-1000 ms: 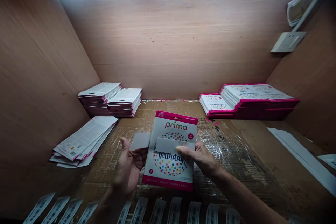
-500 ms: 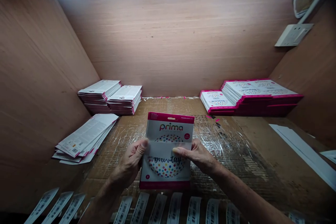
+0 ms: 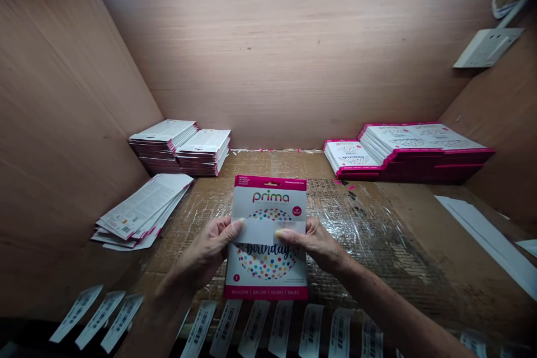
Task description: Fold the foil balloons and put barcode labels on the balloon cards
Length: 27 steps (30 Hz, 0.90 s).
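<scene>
A white and pink balloon packet [image 3: 268, 268], printed with "prima" and colourful dots, is held upright in front of me. Across its middle lies a pale, whitish strip [image 3: 258, 231] that covers part of the lettering. My left hand [image 3: 212, 246] grips the packet's left edge, its thumb pressed on the strip's left end. On the opposite edge, my right hand [image 3: 316, 243] has its thumb lying over the strip's right part. The fingers behind the packet are hidden, and whether more packets lie behind it I cannot tell.
Stacked packets stand at the back left [image 3: 203, 148] and back right [image 3: 419, 145]. Loose packets [image 3: 142, 210] fan out at left. White paper strips [image 3: 486, 240] lie at right. Barcode labels [image 3: 281, 327] hang along the front edge. Plastic-wrapped cardboard [image 3: 356, 257] covers the worktop, with wooden walls around.
My left thumb has moved inward from the packet's edge onto the strip. The packet now faces me more squarely, its bottom print readable. The camera view has shifted slightly.
</scene>
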### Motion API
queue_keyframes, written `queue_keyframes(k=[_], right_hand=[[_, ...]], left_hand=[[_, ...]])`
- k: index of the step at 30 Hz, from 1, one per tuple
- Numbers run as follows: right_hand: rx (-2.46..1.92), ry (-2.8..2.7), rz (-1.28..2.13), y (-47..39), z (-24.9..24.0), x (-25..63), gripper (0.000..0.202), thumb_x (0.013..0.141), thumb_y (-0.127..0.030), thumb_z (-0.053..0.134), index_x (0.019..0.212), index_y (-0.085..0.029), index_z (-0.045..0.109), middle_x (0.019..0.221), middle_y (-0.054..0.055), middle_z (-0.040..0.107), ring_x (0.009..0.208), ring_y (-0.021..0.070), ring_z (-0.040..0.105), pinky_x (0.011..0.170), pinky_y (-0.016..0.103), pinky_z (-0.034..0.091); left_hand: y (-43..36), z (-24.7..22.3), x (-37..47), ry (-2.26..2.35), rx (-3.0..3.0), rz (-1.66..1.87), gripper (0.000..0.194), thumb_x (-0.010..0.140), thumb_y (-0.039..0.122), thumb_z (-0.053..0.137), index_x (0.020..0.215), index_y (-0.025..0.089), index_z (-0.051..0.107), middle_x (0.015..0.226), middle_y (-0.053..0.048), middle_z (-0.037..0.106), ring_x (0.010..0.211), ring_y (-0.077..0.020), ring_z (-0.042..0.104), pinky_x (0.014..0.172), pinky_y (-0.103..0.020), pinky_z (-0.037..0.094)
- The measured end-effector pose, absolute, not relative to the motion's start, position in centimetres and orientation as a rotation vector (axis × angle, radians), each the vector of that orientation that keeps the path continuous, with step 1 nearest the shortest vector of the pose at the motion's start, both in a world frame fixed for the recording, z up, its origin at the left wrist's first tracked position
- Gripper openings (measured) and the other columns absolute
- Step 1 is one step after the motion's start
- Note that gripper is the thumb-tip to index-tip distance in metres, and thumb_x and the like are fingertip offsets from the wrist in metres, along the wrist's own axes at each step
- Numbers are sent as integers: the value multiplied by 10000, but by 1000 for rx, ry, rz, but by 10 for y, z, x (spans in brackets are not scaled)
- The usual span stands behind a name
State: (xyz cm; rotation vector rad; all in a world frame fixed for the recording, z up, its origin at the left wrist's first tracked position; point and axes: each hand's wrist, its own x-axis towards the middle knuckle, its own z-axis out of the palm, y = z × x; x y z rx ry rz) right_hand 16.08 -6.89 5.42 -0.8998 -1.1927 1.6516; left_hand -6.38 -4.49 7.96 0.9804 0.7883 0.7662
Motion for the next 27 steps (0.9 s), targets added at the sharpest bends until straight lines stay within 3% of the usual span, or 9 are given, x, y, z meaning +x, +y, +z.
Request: queue_keyframes(k=[17,23,27], right_hand=[[-920,-1210,1645,-61,47,146,338,732,-437,757,904,-146,737,834,66,740,782,204,704,745,340,578],[-997,-1359,1641,-54,45,139,420,741,-492,731,955,-131,734,837,80,739,770,227,702,748,365,563],[-799,-1729,1769,-29,49,115,612,743,-645,646,1096,-149,703,940,102,729,832,260,680,776,380,529]], left_hand=[[-48,73,-68,864,1020,862,308,744,331,767,940,102,704,801,-96,766,675,-207,703,656,-308,569],[-52,71,-78,864,1004,982,324,698,360,789,888,114,697,731,-65,748,634,-191,686,643,-299,556],[-70,85,-132,881,898,1196,278,653,339,813,773,125,683,650,-36,721,552,-153,650,583,-258,532]])
